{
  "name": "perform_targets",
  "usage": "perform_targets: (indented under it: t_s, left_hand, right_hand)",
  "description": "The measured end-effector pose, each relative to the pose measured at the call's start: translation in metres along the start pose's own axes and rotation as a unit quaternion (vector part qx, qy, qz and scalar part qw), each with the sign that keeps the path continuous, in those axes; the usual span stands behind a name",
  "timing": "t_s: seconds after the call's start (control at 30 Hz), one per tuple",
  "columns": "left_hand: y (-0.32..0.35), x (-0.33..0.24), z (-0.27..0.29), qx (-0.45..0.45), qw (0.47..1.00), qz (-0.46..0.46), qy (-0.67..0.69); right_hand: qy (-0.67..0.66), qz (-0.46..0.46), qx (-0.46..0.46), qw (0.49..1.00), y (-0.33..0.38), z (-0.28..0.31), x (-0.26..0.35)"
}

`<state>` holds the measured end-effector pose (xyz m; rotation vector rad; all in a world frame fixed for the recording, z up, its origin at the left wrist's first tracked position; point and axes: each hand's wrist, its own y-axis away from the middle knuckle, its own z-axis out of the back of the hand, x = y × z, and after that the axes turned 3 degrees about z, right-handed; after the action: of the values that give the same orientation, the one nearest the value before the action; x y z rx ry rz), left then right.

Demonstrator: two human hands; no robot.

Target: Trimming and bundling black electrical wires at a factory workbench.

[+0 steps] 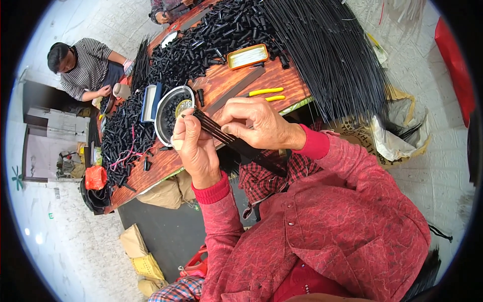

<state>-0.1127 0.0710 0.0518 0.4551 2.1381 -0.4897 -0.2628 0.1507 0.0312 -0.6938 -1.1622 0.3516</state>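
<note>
My left hand is closed around several thin black rods, which slant down to the right in front of my body. My right hand is in a pinch close to the same rods, its thumb and forefinger beside them; what sits between those fingertips is too small to make out. Just behind my left fingertips lies a small yellowish round dish, at the edge of a metal bowl that holds small black pieces.
Small black tubular pieces heap the wooden table. Yellow-handled pliers, a metal bar and an orange-rimmed tray with white sticks lie near. Long black rods overhang at right. A person in stripes works across.
</note>
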Motion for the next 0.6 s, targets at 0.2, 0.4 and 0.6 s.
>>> perform_targets:
  t_s: [0.2,0.4,0.6]
  left_hand:
    - [-0.003,0.002,-0.009,0.011,0.999,0.017,-0.039]
    - [-0.002,-0.003,-0.011,0.014,0.998,0.022,-0.058]
    - [-0.005,-0.002,-0.007,0.041,0.998,0.015,-0.035]
  right_hand:
    - [-0.334,-0.111,-0.022,0.936,-0.014,-0.001,-0.007]
    - [-0.441,-0.119,-0.024,0.889,-0.028,-0.002,-0.01]
    - [-0.552,-0.206,0.022,0.808,-0.033,0.005,-0.006]
